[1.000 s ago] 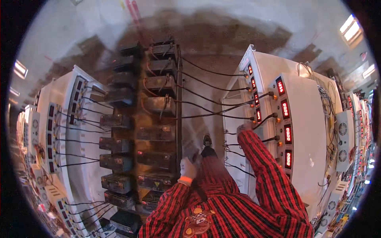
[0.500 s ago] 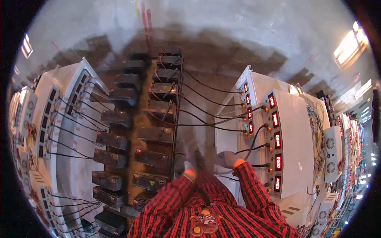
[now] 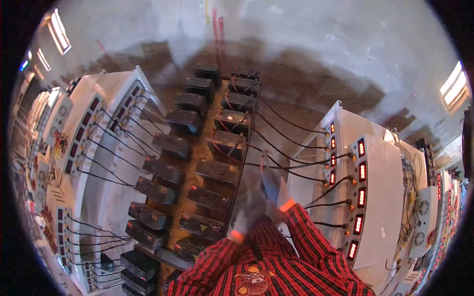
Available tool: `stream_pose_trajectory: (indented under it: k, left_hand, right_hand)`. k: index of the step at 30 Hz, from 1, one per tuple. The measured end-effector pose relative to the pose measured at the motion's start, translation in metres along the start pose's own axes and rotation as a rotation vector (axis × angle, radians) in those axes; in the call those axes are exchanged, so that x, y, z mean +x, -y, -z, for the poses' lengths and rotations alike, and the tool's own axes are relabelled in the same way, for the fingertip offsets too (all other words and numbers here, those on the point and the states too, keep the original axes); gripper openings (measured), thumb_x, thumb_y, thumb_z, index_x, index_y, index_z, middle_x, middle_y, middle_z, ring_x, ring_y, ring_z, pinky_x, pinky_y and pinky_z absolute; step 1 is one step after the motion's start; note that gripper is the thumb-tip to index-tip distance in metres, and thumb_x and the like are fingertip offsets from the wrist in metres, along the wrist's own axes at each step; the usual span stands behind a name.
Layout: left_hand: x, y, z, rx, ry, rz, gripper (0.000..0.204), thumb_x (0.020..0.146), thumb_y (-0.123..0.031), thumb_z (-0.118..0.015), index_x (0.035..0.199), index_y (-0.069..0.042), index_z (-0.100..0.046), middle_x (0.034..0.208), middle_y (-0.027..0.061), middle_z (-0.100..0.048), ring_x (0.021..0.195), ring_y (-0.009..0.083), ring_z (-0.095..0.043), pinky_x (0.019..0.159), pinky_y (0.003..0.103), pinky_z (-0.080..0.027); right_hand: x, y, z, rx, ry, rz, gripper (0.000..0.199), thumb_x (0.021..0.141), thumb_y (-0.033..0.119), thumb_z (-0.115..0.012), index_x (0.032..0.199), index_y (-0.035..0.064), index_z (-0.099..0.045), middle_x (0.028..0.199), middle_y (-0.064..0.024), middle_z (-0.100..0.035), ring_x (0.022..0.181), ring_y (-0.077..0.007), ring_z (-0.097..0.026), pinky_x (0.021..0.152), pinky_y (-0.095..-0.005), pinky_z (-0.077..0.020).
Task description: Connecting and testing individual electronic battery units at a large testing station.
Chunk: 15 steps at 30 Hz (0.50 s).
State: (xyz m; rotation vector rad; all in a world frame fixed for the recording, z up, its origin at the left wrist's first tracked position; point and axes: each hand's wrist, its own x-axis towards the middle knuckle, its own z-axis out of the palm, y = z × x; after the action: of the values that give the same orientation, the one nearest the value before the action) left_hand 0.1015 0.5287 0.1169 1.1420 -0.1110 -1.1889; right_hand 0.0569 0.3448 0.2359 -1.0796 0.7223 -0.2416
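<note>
My right hand (image 3: 277,190), in a grey glove with an orange cuff, is raised in the aisle between the battery rack and the lit cabinet. Motion blurs it, and its fingers seem pressed together. A thin clip-like end (image 3: 264,159) with a bit of red sticks up above them, beside a black cable (image 3: 301,166); what the hand grips is too smeared to name. My left hand (image 3: 240,223), gloved likewise, is low beside the near black batteries (image 3: 202,225); its fingers are blurred. Farther batteries (image 3: 226,143) carry red and black leads.
On the right stands a white cabinet (image 3: 385,182) with red digital displays (image 3: 362,197) and plugged-in black cables (image 3: 328,203). A second battery row (image 3: 157,188) lies left of a brown board strip (image 3: 190,172). Another cabinet (image 3: 89,158) with dangling cables stands at the left.
My right hand has moved from beside the lit cabinet's sockets leftward and slightly up into the aisle. My left hand is slightly lower. The whole view has shifted, with the racks tilting.
</note>
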Motion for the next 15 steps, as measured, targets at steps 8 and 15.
stream_pose_trajectory:
  k: [8,15]
  left_hand:
    - [-0.011,-0.178,-0.013,0.081,-0.457,-0.441,0.027,0.097,-0.015,-0.061,0.12,-0.002,-0.068,0.106,0.0086,-0.071,0.083,0.0152,-0.063,0.075,0.026,-0.051]
    - [0.016,-0.185,0.035,-0.202,-0.572,-0.469,0.024,0.093,-0.009,-0.066,0.116,-0.001,-0.067,0.099,0.0095,-0.07,0.075,0.0143,-0.061,0.069,0.025,-0.05]
  right_hand:
    - [-0.015,-0.015,-0.081,-0.571,0.1,0.396,0.027,0.098,0.026,-0.054,0.11,0.0037,-0.063,0.088,-0.0168,-0.069,0.073,-0.0311,-0.063,0.062,-0.0437,-0.0469]
    - [0.027,-0.038,-0.069,-0.566,-0.063,0.393,0.029,0.094,0.028,-0.057,0.104,0.0014,-0.063,0.082,-0.0182,-0.066,0.067,-0.0335,-0.058,0.059,-0.0452,-0.043]
